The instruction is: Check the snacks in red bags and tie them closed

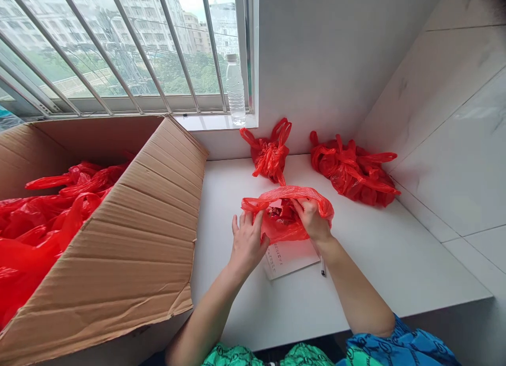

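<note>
A red plastic bag lies on the white table with its mouth spread wide. Dark red, shiny small items show inside it, too small to name. At the bag's left edge my left hand is open, fingers apart and touching the plastic. My right hand is closed on the bag's right side, its fingertips reaching into the mouth. Partly under the bag is a white sheet or notepad with handwritten columns of figures. Beside it, below my right wrist, rests a pen.
A big open cardboard box on the left holds many red plastic bags. Toward the wall sit a knotted red bag and a heap of red bags. A clear water bottle stands on the sill by the barred window.
</note>
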`<move>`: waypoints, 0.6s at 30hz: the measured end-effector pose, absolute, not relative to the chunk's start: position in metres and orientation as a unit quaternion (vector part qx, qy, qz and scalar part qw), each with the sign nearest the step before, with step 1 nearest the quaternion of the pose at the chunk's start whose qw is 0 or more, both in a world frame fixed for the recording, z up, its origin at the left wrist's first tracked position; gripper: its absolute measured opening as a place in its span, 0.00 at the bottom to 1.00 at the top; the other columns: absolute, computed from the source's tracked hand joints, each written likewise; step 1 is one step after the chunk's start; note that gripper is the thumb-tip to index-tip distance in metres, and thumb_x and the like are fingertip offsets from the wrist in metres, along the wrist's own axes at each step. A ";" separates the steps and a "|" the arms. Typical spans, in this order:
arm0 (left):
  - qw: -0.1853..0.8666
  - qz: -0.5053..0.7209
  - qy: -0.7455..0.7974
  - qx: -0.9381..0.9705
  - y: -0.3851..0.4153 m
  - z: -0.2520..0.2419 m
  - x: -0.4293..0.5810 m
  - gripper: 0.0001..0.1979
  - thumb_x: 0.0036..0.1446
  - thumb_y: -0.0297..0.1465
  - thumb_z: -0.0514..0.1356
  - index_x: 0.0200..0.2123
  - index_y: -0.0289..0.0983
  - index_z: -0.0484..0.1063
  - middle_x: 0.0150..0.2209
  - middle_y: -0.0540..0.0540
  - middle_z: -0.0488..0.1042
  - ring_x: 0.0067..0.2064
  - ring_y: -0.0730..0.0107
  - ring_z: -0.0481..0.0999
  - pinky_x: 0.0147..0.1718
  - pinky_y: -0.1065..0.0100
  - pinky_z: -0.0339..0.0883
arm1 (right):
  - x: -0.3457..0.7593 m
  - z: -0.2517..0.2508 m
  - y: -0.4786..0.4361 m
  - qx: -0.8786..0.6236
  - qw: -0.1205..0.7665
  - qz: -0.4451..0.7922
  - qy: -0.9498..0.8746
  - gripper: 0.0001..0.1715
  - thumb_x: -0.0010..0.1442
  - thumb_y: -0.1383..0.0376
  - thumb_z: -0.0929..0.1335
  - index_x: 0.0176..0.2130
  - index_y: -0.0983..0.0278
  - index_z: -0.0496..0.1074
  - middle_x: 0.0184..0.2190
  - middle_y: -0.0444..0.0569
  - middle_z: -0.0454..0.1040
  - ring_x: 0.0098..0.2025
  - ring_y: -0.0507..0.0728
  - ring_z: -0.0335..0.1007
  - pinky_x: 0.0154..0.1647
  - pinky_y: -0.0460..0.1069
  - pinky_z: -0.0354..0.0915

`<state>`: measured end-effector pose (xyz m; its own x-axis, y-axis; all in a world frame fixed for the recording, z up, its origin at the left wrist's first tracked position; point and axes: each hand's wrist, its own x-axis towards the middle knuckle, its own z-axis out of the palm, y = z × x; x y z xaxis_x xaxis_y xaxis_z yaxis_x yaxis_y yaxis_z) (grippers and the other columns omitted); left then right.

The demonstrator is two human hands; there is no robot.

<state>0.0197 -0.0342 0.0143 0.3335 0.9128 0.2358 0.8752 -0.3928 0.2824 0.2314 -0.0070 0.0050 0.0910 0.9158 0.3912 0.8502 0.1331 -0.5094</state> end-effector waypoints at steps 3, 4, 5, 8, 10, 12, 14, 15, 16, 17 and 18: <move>0.061 0.176 0.542 0.819 -0.036 0.016 0.020 0.34 0.52 0.22 0.54 0.64 0.36 0.61 0.54 0.35 0.68 0.59 0.50 0.66 0.64 0.38 0.50 | 0.231 0.005 -0.007 -0.663 0.342 0.001 -0.666 0.25 0.71 0.54 0.56 0.36 0.61 0.76 0.31 0.51 0.75 0.35 0.59 0.71 0.42 0.53 0.66; 0.063 0.177 0.540 0.820 -0.036 0.016 0.019 0.34 0.52 0.22 0.54 0.64 0.36 0.61 0.54 0.35 0.67 0.59 0.50 0.66 0.64 0.39 0.50 | 0.231 0.005 -0.007 -0.664 0.344 -0.014 -0.664 0.25 0.71 0.55 0.57 0.36 0.61 0.76 0.31 0.52 0.74 0.35 0.59 0.71 0.41 0.53 0.66; 0.064 0.180 0.538 0.821 -0.037 0.016 0.019 0.34 0.53 0.22 0.54 0.64 0.37 0.61 0.54 0.36 0.67 0.59 0.50 0.66 0.64 0.39 0.51 | 0.231 0.003 -0.006 -0.665 0.348 -0.026 -0.660 0.24 0.71 0.56 0.57 0.35 0.61 0.76 0.31 0.52 0.75 0.35 0.59 0.71 0.41 0.53 0.66; 0.063 0.189 0.533 0.822 -0.037 0.016 0.018 0.34 0.52 0.22 0.54 0.64 0.38 0.60 0.53 0.37 0.67 0.58 0.51 0.67 0.64 0.40 0.52 | 0.231 0.001 -0.006 -0.663 0.364 -0.028 -0.654 0.23 0.70 0.56 0.58 0.35 0.61 0.76 0.32 0.53 0.76 0.36 0.60 0.72 0.43 0.54 0.67; 0.062 0.192 0.533 0.822 -0.036 0.015 0.018 0.34 0.52 0.23 0.54 0.64 0.39 0.60 0.53 0.37 0.68 0.58 0.51 0.67 0.63 0.40 0.53 | 0.230 0.001 -0.006 -0.655 0.375 -0.012 -0.656 0.22 0.70 0.56 0.58 0.36 0.60 0.75 0.33 0.53 0.77 0.38 0.61 0.73 0.45 0.55 0.68; 0.064 0.190 0.535 0.821 -0.036 0.015 0.017 0.34 0.52 0.23 0.54 0.64 0.38 0.60 0.53 0.36 0.68 0.57 0.51 0.67 0.63 0.40 0.53 | 0.228 0.002 -0.006 -0.645 0.387 0.020 -0.659 0.20 0.70 0.56 0.58 0.37 0.60 0.75 0.35 0.53 0.78 0.39 0.61 0.74 0.47 0.56 0.69; 0.066 0.189 0.535 0.821 -0.035 0.015 0.017 0.34 0.53 0.23 0.54 0.65 0.37 0.60 0.52 0.36 0.68 0.57 0.50 0.67 0.63 0.39 0.53 | 0.227 0.002 -0.006 -0.639 0.395 0.065 -0.656 0.19 0.70 0.56 0.59 0.37 0.59 0.74 0.35 0.53 0.79 0.40 0.61 0.76 0.48 0.56 0.70; 0.066 0.190 0.534 0.821 -0.035 0.014 0.017 0.34 0.53 0.24 0.54 0.65 0.37 0.60 0.52 0.36 0.68 0.57 0.50 0.67 0.63 0.39 0.53 | 0.226 0.001 -0.006 -0.637 0.397 0.089 -0.654 0.18 0.70 0.56 0.59 0.37 0.59 0.74 0.36 0.53 0.80 0.40 0.60 0.76 0.48 0.56 0.70; 0.065 0.193 0.533 0.821 -0.035 0.014 0.016 0.34 0.53 0.24 0.54 0.65 0.38 0.60 0.52 0.36 0.68 0.57 0.50 0.67 0.63 0.39 0.53 | 0.226 0.000 -0.006 -0.635 0.398 0.111 -0.653 0.17 0.69 0.57 0.60 0.38 0.59 0.74 0.36 0.52 0.80 0.41 0.60 0.77 0.48 0.55 0.71; 0.064 0.197 0.532 0.821 -0.035 0.014 0.016 0.34 0.53 0.24 0.54 0.65 0.39 0.60 0.52 0.37 0.68 0.57 0.51 0.67 0.63 0.40 0.53 | 0.226 -0.003 -0.005 -0.634 0.397 0.128 -0.651 0.15 0.69 0.58 0.60 0.39 0.59 0.74 0.37 0.52 0.80 0.42 0.60 0.77 0.49 0.55 0.71; 0.063 0.201 0.530 0.821 -0.035 0.014 0.016 0.34 0.53 0.24 0.54 0.65 0.40 0.60 0.52 0.37 0.68 0.56 0.51 0.68 0.63 0.40 0.53 | 0.227 -0.005 -0.005 -0.633 0.396 0.142 -0.650 0.14 0.68 0.59 0.60 0.40 0.58 0.73 0.39 0.51 0.81 0.43 0.60 0.78 0.49 0.55 0.72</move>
